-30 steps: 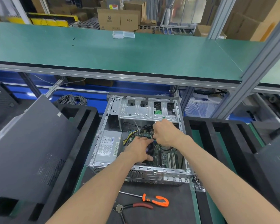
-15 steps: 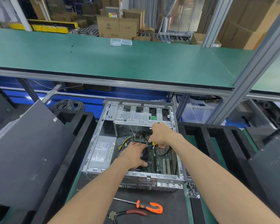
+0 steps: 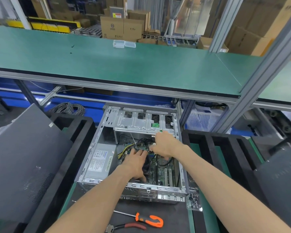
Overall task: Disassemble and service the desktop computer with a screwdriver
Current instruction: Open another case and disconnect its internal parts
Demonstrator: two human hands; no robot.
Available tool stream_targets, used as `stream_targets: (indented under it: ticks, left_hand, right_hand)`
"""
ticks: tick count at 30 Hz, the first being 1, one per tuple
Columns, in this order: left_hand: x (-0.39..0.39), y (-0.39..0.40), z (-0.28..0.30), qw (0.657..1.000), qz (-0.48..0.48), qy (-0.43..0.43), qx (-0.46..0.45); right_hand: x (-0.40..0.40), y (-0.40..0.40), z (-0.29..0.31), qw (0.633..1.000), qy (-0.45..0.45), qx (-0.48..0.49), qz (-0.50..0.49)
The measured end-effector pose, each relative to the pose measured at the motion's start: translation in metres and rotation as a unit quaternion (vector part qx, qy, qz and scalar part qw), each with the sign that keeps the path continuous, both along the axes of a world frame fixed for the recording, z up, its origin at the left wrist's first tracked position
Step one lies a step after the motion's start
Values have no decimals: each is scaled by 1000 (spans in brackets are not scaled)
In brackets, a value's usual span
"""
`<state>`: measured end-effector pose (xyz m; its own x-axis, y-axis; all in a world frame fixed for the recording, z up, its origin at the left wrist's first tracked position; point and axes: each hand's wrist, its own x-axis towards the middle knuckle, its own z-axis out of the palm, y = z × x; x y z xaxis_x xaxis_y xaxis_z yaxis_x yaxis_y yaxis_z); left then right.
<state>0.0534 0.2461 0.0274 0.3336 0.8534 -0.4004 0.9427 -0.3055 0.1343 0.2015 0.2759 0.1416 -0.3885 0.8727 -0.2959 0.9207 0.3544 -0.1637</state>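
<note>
An open desktop case [image 3: 97, 137] lies on its side on the low bench, motherboard [image 3: 163, 174] and grey power supply [image 3: 99, 162] exposed. My left hand [image 3: 136, 163] lies flat on the dark fan area of the board, fingers spread. My right hand [image 3: 164, 145] is curled over the black cable bundle [image 3: 144, 142] near the drive cage [image 3: 141, 121], pinching a connector there. The orange-handled screwdriver [image 3: 149, 220] lies untouched on the mat in front of the case, with red-handled pliers [image 3: 129, 227] beside it.
A small bag of screws [image 3: 194, 201] sits at the case's front right corner. Black foam trays [image 3: 208, 148] flank the case; a dark side panel [image 3: 27, 158] leans at the left. A green shelf [image 3: 124, 64] overhangs the far side, with coiled cable [image 3: 68, 107] beneath.
The view has tilted slightly. My right hand has shifted a little along the cable bundle; my left hand stays on the board. The tools have not moved.
</note>
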Motion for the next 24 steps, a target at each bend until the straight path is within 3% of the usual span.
stream_targets:
  ticks: [3,9,12,15,18,19,21,24]
  left_hand:
    - [0,0,-2,1000,7,-9,-7]
    - [0,-1,-1,999,22,-24,-22]
    - [-1,-1,-1,999,29,-30,-28]
    - [-1,-1,0,999,30,-28,-30]
    - [0,0,0,999,28,-18,-34]
    - [1,0,-1,999,30,-16,-32]
    - [1,0,-1,999,31,-15,-31]
    - [1,0,-2,999,28,-13,-33]
  right_hand:
    - [-4,0,1,999,-28,-19,-8]
    - [-17,-1,4,989,-95,25,113]
    - [-16,1,2,987,-80,37,137]
    - [-15,-1,-1,993,-42,18,113]
    - [-10,0,-9,999,17,43,-26]
    - [-9,1,-11,997,-3,50,-51]
    - [-7,2,-10,997,-47,35,-45]
    - [-8,0,-2,999,-38,0,-19]
